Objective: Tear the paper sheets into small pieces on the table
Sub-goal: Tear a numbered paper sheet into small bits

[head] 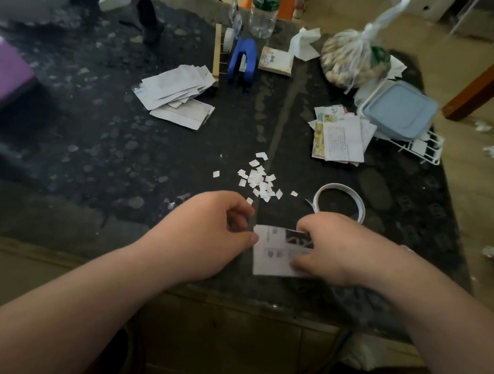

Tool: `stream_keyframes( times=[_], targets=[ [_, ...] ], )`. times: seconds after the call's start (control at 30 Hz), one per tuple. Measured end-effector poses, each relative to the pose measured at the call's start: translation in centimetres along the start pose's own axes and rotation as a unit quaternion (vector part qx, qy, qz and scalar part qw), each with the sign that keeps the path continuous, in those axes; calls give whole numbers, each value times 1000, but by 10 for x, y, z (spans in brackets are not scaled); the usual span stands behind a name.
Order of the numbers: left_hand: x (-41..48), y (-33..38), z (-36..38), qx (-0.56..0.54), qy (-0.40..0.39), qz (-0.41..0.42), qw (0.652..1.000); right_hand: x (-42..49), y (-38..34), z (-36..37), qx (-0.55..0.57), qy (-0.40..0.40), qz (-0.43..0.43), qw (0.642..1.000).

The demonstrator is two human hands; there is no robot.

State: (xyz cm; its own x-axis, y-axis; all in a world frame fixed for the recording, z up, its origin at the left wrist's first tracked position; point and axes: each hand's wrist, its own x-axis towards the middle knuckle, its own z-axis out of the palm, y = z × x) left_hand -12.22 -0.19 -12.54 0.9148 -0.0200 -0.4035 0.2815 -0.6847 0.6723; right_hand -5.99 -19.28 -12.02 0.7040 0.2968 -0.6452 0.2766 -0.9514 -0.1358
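A printed paper sheet (272, 254) is held just above the dark table (98, 148) near its front edge. My right hand (333, 249) grips the sheet's right side, thumb on top and fingers curled over the upper edge. My left hand (214, 229) pinches the sheet's left edge with thumb and curled fingers. Beyond the hands lies a heap of small white torn pieces (260, 180). A stack of paper sheets (178, 92) lies at the centre left, and another printed stack (341, 135) lies at the right.
A white tape roll (341, 200) lies just beyond my right hand. Farther back stand a blue stapler-like tool (243, 63), a water bottle (264, 7), a tied plastic bag (351, 61), a blue-lidded box (398, 109) on a white rack, and a purple box (0, 72) at the left edge.
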Motion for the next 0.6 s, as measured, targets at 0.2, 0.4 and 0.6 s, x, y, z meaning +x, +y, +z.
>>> stream_keyframes(
  times=[0.2,0.4,0.6],
  targets=[
    [1,16,5,-75,31,64,995,-20,17,-8,155,24,-113,981],
    [-5,29,12,-222,-43,6,974,-34,32,-22,423,60,-110,897],
    [-24,35,24,-449,-100,-31,888,-40,18,-5,634,24,-76,769]
  ],
)
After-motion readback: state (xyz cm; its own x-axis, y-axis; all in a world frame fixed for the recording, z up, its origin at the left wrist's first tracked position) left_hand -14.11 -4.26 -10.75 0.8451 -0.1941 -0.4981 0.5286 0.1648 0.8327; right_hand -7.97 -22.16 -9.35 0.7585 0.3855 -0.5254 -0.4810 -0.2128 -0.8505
